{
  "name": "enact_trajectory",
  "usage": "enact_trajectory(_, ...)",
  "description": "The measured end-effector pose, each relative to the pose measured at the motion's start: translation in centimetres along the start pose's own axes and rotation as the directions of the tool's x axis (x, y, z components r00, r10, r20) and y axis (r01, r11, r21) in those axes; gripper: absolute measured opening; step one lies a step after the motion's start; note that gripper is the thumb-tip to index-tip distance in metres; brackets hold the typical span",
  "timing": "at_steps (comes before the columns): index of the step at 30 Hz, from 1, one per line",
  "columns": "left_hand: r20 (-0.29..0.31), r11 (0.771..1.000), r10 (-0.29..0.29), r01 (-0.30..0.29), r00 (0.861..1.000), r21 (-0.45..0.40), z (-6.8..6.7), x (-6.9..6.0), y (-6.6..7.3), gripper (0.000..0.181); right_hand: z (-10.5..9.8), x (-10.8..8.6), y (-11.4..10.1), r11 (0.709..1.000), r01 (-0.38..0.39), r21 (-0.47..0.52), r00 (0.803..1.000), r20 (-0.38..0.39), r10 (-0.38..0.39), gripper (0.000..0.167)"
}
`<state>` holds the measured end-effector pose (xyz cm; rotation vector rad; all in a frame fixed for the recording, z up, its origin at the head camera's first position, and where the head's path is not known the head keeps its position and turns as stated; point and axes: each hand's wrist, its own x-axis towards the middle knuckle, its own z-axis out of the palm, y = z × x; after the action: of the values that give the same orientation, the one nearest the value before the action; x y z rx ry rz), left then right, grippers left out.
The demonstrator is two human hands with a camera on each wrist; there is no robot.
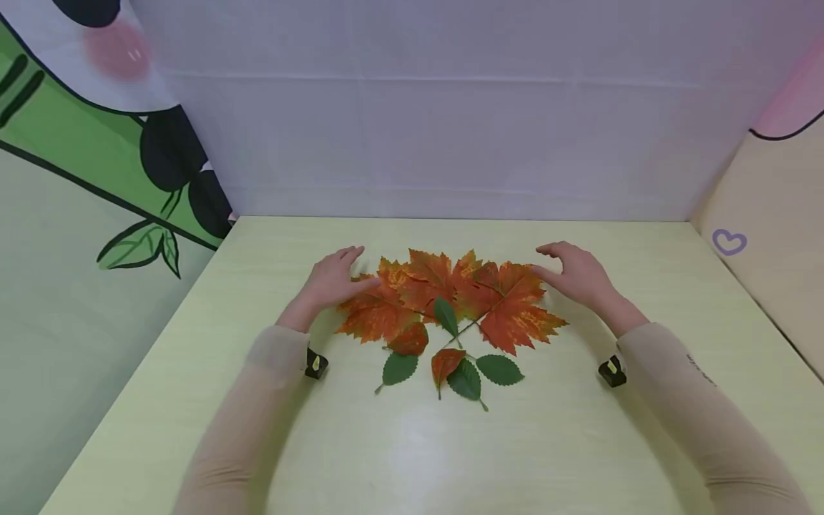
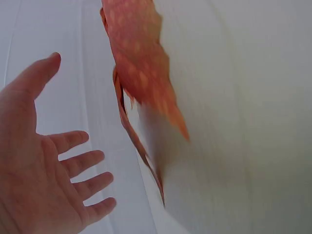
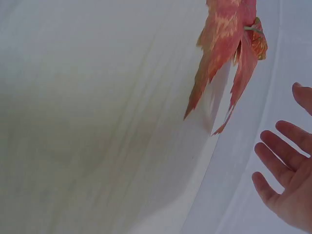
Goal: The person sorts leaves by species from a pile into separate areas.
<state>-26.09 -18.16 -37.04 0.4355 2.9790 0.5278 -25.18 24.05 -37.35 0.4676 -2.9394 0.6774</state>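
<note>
Several orange-red maple leaves (image 1: 428, 279) lie overlapped in a fan across the middle of the table. In front of them are small green leaves (image 1: 500, 369) and small red-orange leaves (image 1: 445, 363). My left hand (image 1: 331, 277) is at the left end of the fan, fingers spread, thumb over the leaf edge; the left wrist view shows the palm (image 2: 41, 180) holding nothing. My right hand (image 1: 576, 273) is at the right end, its thumb near a leaf tip. In the right wrist view its fingers (image 3: 280, 153) are extended and apart from the maple leaf (image 3: 226, 44).
The pale wooden table (image 1: 412, 458) ends at a plain lilac backdrop (image 1: 450, 143). A printed cloth with a green bamboo drawing (image 1: 77, 136) hangs on the left, and a beige panel with a purple heart (image 1: 729, 242) stands on the right.
</note>
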Motion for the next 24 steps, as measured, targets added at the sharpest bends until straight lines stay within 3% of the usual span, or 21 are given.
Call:
enact_trajectory(5, 0.021, 0.991, -0.052, 0.054, 0.998, -0.12, 0.6, 0.1, 0.6, 0.079, 1.4, 0.8, -1.6, 0.995, -0.002, 0.096, 1.0, 0.012, 0.0, 0.039)
enact_trajectory(13, 0.03, 0.962, -0.11, 0.114, 0.993, -0.248, 1.1, 0.1, 0.6, 0.065, 2.6, 1.5, -3.6, 0.984, -0.06, 0.168, 0.994, 0.1, 0.044, 0.032)
enact_trajectory(18, -0.001, 0.957, -0.169, 0.163, 0.986, -0.238, 1.2, 0.0, 0.4, 0.059, 2.9, 1.8, -4.5, 0.978, -0.1, 0.185, 0.986, 0.153, 0.072, 0.038)
enact_trajectory(24, -0.001, 0.943, -0.241, 0.234, 0.97, -0.236, 1.4, -0.3, 0.1, 0.066, 3.5, 2.0, -4.9, 0.978, -0.145, 0.153, 0.977, 0.179, 0.116, 0.044)
